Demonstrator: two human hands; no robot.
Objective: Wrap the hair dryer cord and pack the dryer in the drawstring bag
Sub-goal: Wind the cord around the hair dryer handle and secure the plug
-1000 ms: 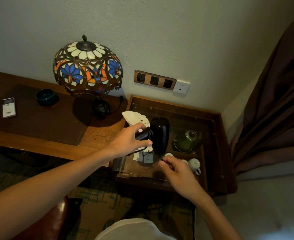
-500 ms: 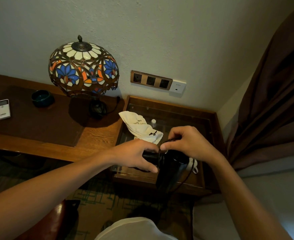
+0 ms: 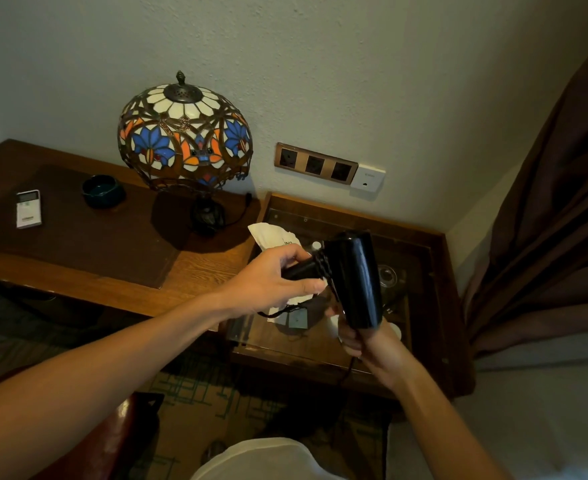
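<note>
The black hair dryer (image 3: 353, 277) is held up over the glass-topped side table (image 3: 438, 271). My left hand (image 3: 271, 282) is closed around its handle, where a few turns of black cord (image 3: 323, 266) are wound. My right hand (image 3: 365, 341) sits below the dryer's lower end, gripping the cord that hangs down from it. The white drawstring bag (image 3: 271, 237) lies on the glass behind my left hand, partly hidden.
A stained-glass lamp (image 3: 183, 136) stands on the wooden desk (image 3: 77, 265), with a dark bowl (image 3: 103, 191) and a white remote (image 3: 28, 208) to its left. Wall sockets (image 3: 315, 163) sit above the side table. A brown curtain (image 3: 545, 220) hangs at right; cups show under the glass.
The dryer has been raised and turned so its barrel points up. My right hand went from the top of the dryer down below it, carrying the cord around the handle.
</note>
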